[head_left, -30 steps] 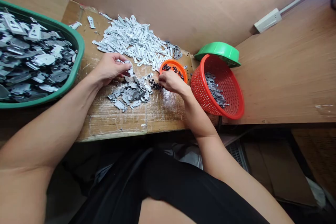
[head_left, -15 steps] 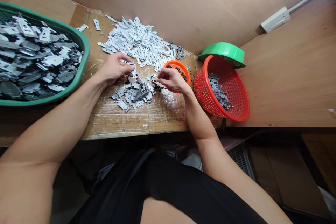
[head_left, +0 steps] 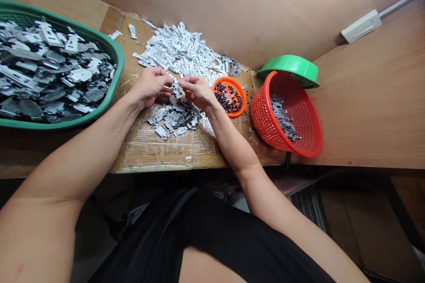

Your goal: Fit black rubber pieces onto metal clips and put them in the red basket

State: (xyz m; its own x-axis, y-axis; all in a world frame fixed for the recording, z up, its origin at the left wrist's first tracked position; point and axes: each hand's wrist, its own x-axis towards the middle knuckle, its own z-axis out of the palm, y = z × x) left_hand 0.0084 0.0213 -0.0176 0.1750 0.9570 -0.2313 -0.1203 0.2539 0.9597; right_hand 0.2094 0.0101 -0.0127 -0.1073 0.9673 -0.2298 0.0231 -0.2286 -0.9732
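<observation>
My left hand [head_left: 150,87] is closed on a small stamped metal bracket [head_left: 175,88] and holds it up above the bench. Against the bracket's right side, my right hand [head_left: 198,91] is pinched; whatever sits between its fingertips is too small to make out. Just below both hands lies a loose pile of grey metal plates [head_left: 172,120]. An orange dish [head_left: 245,97] stands to the right of my right hand, with many small dark pieces [head_left: 229,101] in it. Behind the hands spreads a heap of pale metal brackets [head_left: 181,48].
At left, a green basket [head_left: 117,70] is full of metal parts. A red perforated basket [head_left: 265,117] lies tilted at right with grey parts inside, before a bright green basket [head_left: 292,68]. Wooden panels [head_left: 265,9] wall the cardboard-covered bench [head_left: 166,154].
My right hand has moved left from beside the orange dish to the bracket in my left hand, uncovering the dish. The whole view has shifted slightly.
</observation>
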